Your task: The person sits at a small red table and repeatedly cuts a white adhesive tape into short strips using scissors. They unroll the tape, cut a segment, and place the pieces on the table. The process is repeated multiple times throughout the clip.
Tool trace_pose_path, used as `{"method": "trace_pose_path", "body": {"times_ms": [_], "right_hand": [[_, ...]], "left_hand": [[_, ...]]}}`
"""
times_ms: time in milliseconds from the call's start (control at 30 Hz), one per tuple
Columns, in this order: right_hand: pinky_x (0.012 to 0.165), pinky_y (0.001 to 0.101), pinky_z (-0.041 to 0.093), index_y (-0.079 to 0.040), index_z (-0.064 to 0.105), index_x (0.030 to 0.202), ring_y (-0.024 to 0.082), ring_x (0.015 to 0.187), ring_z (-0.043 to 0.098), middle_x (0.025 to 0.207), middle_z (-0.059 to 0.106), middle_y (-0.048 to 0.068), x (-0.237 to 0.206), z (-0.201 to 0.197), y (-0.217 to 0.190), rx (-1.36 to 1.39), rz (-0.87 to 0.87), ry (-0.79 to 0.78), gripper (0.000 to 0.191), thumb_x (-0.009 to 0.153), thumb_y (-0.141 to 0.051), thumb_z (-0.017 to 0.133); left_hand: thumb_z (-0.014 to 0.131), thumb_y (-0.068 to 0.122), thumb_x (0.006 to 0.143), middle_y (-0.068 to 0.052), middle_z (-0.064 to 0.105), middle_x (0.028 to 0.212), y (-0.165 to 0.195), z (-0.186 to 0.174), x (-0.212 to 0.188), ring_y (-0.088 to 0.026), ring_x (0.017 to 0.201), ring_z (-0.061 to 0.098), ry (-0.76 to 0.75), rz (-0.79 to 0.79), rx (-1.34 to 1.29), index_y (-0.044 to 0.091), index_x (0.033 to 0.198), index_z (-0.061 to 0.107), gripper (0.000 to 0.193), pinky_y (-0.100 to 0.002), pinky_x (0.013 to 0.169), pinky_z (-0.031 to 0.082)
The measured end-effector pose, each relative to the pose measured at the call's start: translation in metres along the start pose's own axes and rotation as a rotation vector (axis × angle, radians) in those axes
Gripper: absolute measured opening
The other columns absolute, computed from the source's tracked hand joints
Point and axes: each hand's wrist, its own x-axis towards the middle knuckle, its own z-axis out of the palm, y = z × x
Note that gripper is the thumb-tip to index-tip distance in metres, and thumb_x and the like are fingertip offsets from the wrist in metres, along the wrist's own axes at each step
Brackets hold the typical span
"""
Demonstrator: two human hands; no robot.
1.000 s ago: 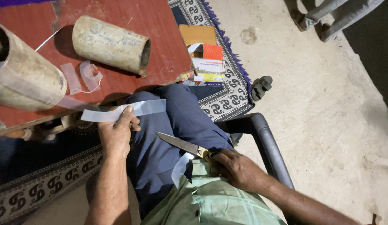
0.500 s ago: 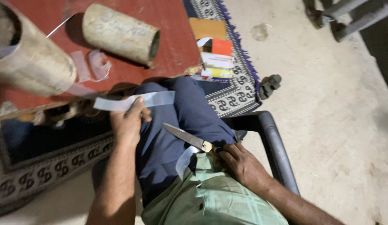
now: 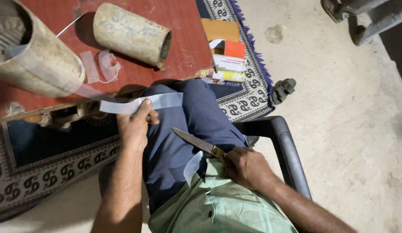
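The left hand [image 3: 132, 125] pinches a pale translucent strip [image 3: 142, 103] between thumb and fingers, its grip narrow on the strip's middle, so the strip runs taut from the large cylinder [image 3: 39, 64] on the red surface [image 3: 183, 26] out over the knee; the right hand [image 3: 248, 166] is closed around the scissors [image 3: 199, 143] (blades together), resting at the lap, tips aimed toward the strip.
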Motion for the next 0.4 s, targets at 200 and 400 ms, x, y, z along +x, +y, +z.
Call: {"method": "trace_pose_path", "body": {"times_ms": [200, 400], "right_hand": [[0.055, 0.0317, 0.059, -0.004, 0.075, 0.089, 0.02, 0.059, 0.074, 0.072, 0.074, 0.005, 0.003, -0.008, 0.045, 0.509, -0.117, -0.07, 0.014, 0.086, -0.017, 0.074], [0.056, 0.0369, 0.059, 0.002, 0.063, 0.126, 0.026, 0.066, 0.07, 0.077, 0.072, 0.016, -0.004, 0.037, 0.083, 1.162, 0.233, -0.307, 0.057, 0.086, -0.035, 0.082]], "left_hand": [[0.071, 0.01, 0.097, -0.006, 0.068, 0.077, 0.0, 0.0, 0.004, -0.013, 0.06, 0.063, 0.006, -0.01, -0.048, 0.002, 0.098, 0.068, 0.009, -0.028, 0.05, 0.053], [0.074, 0.008, 0.096, -0.008, 0.066, 0.076, -0.019, -0.009, 0.01, -0.016, 0.058, 0.064, 0.088, 0.013, -0.114, 0.003, 0.102, 0.065, 0.012, -0.031, 0.051, 0.056]]}}
